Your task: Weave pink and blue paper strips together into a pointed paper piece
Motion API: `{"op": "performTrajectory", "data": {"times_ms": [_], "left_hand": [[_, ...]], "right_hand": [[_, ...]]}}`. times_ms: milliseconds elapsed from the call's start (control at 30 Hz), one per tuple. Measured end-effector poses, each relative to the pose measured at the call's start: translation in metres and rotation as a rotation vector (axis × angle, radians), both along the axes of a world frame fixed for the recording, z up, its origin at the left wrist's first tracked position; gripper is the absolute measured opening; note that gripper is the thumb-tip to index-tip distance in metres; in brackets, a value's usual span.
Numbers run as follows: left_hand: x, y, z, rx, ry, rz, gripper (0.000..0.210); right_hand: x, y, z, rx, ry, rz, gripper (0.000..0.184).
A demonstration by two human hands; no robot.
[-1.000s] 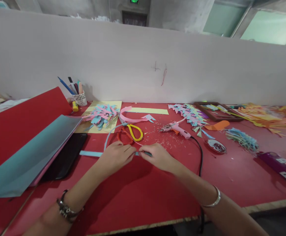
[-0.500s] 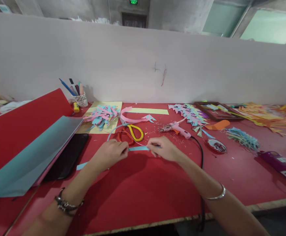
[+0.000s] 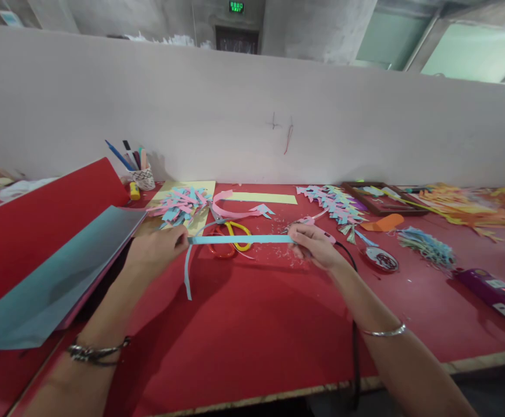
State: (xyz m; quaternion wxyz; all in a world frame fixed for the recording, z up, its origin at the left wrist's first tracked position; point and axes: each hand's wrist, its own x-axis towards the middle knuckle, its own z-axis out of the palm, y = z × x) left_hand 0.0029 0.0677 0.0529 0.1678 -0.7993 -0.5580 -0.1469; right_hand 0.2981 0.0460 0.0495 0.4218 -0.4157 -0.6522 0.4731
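A light blue paper strip [image 3: 241, 238] is stretched level above the red table, pinched at both ends. My left hand [image 3: 159, 249] is closed on its left end, where a narrow loose tail hangs down. My right hand [image 3: 315, 243] grips the right end between thumb and fingers. Just behind the strip lie scissors [image 3: 240, 230] with one yellow and one red handle, partly covered by it. A pink paper strip [image 3: 239, 213] with folded points lies farther back. The pink glue gun [image 3: 325, 234] is mostly hidden behind my right hand.
Cut pink and blue strips [image 3: 183, 204] lie on yellow paper at the back left. A pen cup [image 3: 143, 177], folded paper garland [image 3: 333, 201], brown tray [image 3: 385, 200], tassel [image 3: 426, 244] and purple power strip [image 3: 493, 292] surround the work area. A black cord [image 3: 355, 359] crosses the front edge.
My hands have moved apart and upward, so a longer stretch of the blue strip shows between them. Its loose tail now hangs below my left hand.
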Motion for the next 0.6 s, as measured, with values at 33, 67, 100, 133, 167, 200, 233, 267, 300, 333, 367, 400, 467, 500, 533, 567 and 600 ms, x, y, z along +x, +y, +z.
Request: {"op": "performTrajectory", "data": {"times_ms": [33, 67, 100, 133, 167, 200, 233, 267, 300, 333, 367, 400, 467, 500, 533, 567, 600], "left_hand": [[-0.001, 0.000, 0.001, 0.010, -0.013, 0.041, 0.017], [-0.003, -0.001, 0.003, 0.013, -0.026, 0.087, 0.016], [-0.005, -0.002, 0.003, 0.007, -0.035, 0.123, 0.016], [-0.007, -0.002, 0.004, 0.001, -0.046, 0.149, 0.017], [-0.009, -0.003, 0.004, -0.002, -0.061, 0.169, 0.018], [-0.010, -0.004, 0.005, 0.002, -0.083, 0.185, 0.019], [-0.011, -0.004, 0.005, 0.019, -0.119, 0.195, 0.020], [-0.010, -0.005, 0.005, 0.035, -0.167, 0.181, 0.020], [-0.008, -0.006, 0.004, 0.044, -0.227, 0.140, 0.019], [-0.005, -0.007, 0.004, 0.041, -0.295, 0.071, 0.020], [0.000, -0.008, 0.003, 0.025, -0.364, -0.038, 0.021], [0.005, -0.010, 0.002, -0.005, -0.430, -0.167, 0.024], [0.016, -0.014, -0.002, -0.123, -0.539, -0.429, 0.031], [0.021, -0.017, -0.004, -0.228, -0.579, -0.536, 0.034], [0.024, -0.020, -0.007, -0.372, -0.603, -0.622, 0.036], [0.027, -0.022, -0.009, -0.546, -0.607, -0.677, 0.038], [0.028, -0.023, -0.010, -0.716, -0.591, -0.701, 0.040]], "right_hand": [[0.000, 0.000, 0.000, -0.009, 0.040, -0.020, 0.039], [0.000, 0.000, 0.000, -0.009, 0.078, -0.046, 0.040], [0.001, 0.000, 0.000, 0.003, 0.117, -0.076, 0.041], [0.002, 0.001, 0.000, 0.026, 0.152, -0.104, 0.042], [0.002, 0.001, 0.001, 0.050, 0.182, -0.123, 0.042], [0.003, 0.001, 0.001, 0.069, 0.203, -0.129, 0.043], [0.003, 0.001, 0.001, 0.076, 0.210, -0.118, 0.044], [0.002, 0.000, 0.001, 0.068, 0.202, -0.090, 0.044], [0.001, -0.001, 0.001, 0.047, 0.184, -0.054, 0.045], [-0.002, -0.002, 0.000, 0.017, 0.158, -0.003, 0.045], [-0.005, -0.003, -0.001, -0.016, 0.127, 0.059, 0.045], [-0.008, -0.005, -0.002, -0.040, 0.094, 0.127, 0.044], [-0.015, -0.007, -0.003, -0.057, 0.027, 0.260, 0.040], [-0.018, -0.008, -0.004, -0.052, -0.006, 0.309, 0.038], [-0.019, -0.008, -0.004, -0.041, -0.039, 0.338, 0.035], [-0.019, -0.008, -0.003, -0.027, -0.076, 0.347, 0.032], [-0.018, -0.008, -0.003, -0.010, -0.119, 0.341, 0.029]]}}
